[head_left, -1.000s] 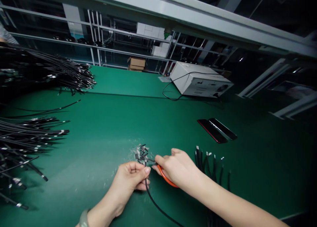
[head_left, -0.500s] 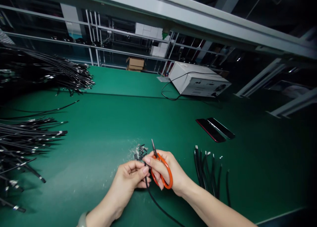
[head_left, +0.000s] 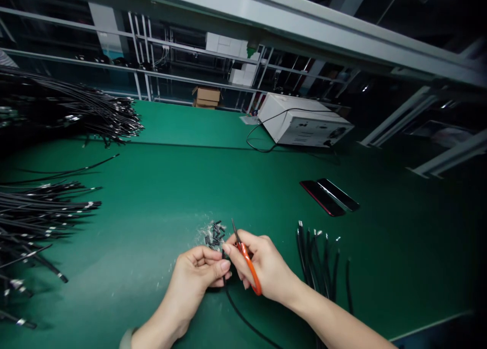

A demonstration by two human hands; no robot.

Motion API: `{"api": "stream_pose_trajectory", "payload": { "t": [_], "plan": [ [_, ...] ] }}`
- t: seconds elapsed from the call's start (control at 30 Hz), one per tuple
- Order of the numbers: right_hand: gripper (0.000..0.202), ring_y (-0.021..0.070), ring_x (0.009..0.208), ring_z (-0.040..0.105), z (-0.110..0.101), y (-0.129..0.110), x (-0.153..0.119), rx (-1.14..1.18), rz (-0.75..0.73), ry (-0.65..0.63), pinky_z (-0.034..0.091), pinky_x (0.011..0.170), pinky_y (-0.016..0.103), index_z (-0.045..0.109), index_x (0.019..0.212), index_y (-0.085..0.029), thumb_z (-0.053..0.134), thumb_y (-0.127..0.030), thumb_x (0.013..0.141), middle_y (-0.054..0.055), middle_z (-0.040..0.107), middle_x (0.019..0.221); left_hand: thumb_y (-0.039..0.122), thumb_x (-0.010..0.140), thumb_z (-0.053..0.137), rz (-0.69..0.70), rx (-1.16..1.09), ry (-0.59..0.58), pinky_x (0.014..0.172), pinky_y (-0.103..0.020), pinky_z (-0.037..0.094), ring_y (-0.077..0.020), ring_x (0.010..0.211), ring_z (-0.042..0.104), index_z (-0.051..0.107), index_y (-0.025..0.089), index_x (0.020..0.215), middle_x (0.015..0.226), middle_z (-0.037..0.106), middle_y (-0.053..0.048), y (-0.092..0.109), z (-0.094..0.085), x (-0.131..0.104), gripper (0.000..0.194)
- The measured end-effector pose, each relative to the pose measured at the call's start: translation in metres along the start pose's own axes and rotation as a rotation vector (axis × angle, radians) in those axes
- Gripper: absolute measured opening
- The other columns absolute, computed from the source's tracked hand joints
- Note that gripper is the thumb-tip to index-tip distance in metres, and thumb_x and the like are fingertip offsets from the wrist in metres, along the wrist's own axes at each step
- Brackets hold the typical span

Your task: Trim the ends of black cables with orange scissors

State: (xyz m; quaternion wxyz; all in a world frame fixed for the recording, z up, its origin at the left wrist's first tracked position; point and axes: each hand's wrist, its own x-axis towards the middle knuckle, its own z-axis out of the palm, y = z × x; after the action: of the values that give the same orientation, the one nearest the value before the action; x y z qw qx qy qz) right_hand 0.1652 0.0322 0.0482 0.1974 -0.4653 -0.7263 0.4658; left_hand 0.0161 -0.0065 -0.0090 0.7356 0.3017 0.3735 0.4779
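Between its thumb and fingers, my left hand [head_left: 198,275] pinches a black cable [head_left: 243,317] near its upper end; the rest of the cable curves down to the bottom edge. My right hand [head_left: 262,263] is closed around scissors with orange handles [head_left: 249,268], their dark blades pointing up and away. Its thumb and forefinger are at the cable's end, close to the left fingertips; whether they touch the cable is hard to tell. Just beyond the hands lies a small pile of short black cut pieces [head_left: 215,233] with pale fibres around it.
Bundles of black cables [head_left: 49,202] lie at the left, with a larger heap [head_left: 95,108] behind. More cables [head_left: 315,263] lie right of my right hand. Two dark flat phone-like objects [head_left: 323,199] rest farther back, before a white metal box [head_left: 304,120] with a black cord.
My right hand has turned the scissors, so the orange handles now appear narrower and edge-on. The left hand keeps its pinch on the cable. The view has shifted slightly.
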Motion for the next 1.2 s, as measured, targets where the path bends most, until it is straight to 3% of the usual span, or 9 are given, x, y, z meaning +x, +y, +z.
{"api": "stream_pose_trajectory", "payload": {
  "t": [0.07,0.2,0.27,0.4,0.6,0.77,0.93,1.2],
  "plan": [
    [0.018,0.0111,0.04,0.045,0.0,-0.001,0.0,0.125,0.057,-0.047,0.034,0.037,0.02,0.045,0.085,-0.013,0.048,-0.029,0.079,-0.001,0.046,0.051,0.035,0.075,0.074,-0.019,0.003,-0.044,0.065,-0.016,0.047,-0.0183,0.079,0.051,0.041,-0.002,0.097,0.087,0.048,-0.018,-0.002,-0.003,0.001,0.053],
    [0.017,0.0085,0.042,0.045,-0.006,0.0,0.001,0.071,0.041,-0.03,0.034,0.041,0.018,0.046,0.086,-0.014,0.048,-0.03,0.08,-0.002,0.047,0.053,0.036,0.075,0.075,-0.075,-0.019,-0.052,0.065,-0.018,0.048,-0.0202,0.08,0.051,0.042,-0.003,0.1,0.088,0.047,-0.019,-0.003,-0.005,0.0,0.056],
    [0.017,0.0071,0.049,0.045,-0.013,-0.001,0.0,-0.075,0.011,-0.031,0.035,0.048,0.018,0.045,0.085,-0.015,0.046,-0.032,0.081,-0.002,0.048,0.06,0.037,0.074,0.076,-0.091,-0.027,-0.043,0.065,-0.017,0.048,-0.0209,0.081,0.051,0.042,-0.003,0.101,0.088,0.047,-0.02,-0.001,-0.003,0.0,0.059],
    [0.028,0.0121,0.077,0.039,-0.031,0.001,-0.007,-0.578,-0.096,-0.023,0.031,0.069,0.025,0.043,0.096,-0.019,0.044,-0.043,0.082,0.001,0.049,0.088,0.039,0.071,0.077,-0.103,-0.041,-0.018,0.064,-0.016,0.048,-0.0205,0.08,0.051,0.042,-0.003,0.102,0.087,0.047,-0.02,0.003,-0.001,-0.001,0.064],
    [0.047,0.0138,0.064,0.036,-0.03,0.016,-0.008,-1.009,-0.232,-0.065,0.021,0.067,0.03,0.044,0.082,-0.015,0.043,-0.061,0.073,0.002,0.046,0.075,0.041,0.072,0.076,-0.118,-0.038,-0.032,0.064,-0.017,0.048,-0.0198,0.078,0.051,0.044,-0.003,0.101,0.088,0.047,-0.02,0.001,-0.002,-0.002,0.062],
    [0.037,0.0139,0.057,0.036,-0.021,0.023,-0.002,-1.109,-0.331,-0.003,0.02,0.066,0.03,0.045,0.077,-0.015,0.042,-0.052,0.08,0.002,0.045,0.068,0.039,0.077,0.073,-0.12,-0.024,-0.057,0.064,-0.016,0.047,-0.0177,0.077,0.051,0.043,-0.004,0.101,0.088,0.047,-0.021,0.0,-0.003,-0.002,0.058],
    [0.033,0.0136,0.054,0.035,-0.022,0.02,-0.001,-1.224,-0.437,0.054,0.021,0.067,0.031,0.046,0.077,-0.014,0.047,-0.047,0.078,0.003,0.045,0.063,0.041,0.073,0.075,-0.14,-0.024,-0.04,0.064,-0.017,0.048,-0.0184,0.077,0.051,0.044,-0.004,0.101,0.087,0.047,-0.02,0.0,-0.003,-0.002,0.062],
    [0.028,0.014,0.05,0.036,-0.029,0.015,0.004,-1.305,-0.533,-0.023,0.021,0.067,0.032,0.043,0.076,-0.015,0.042,-0.041,0.083,0.002,0.045,0.06,0.041,0.071,0.076,-0.121,-0.001,-0.009,0.062,-0.018,0.048,-0.0192,0.075,0.052,0.047,-0.004,0.096,0.087,0.047,-0.019,0.001,-0.003,-0.002,0.059]
  ]
}}
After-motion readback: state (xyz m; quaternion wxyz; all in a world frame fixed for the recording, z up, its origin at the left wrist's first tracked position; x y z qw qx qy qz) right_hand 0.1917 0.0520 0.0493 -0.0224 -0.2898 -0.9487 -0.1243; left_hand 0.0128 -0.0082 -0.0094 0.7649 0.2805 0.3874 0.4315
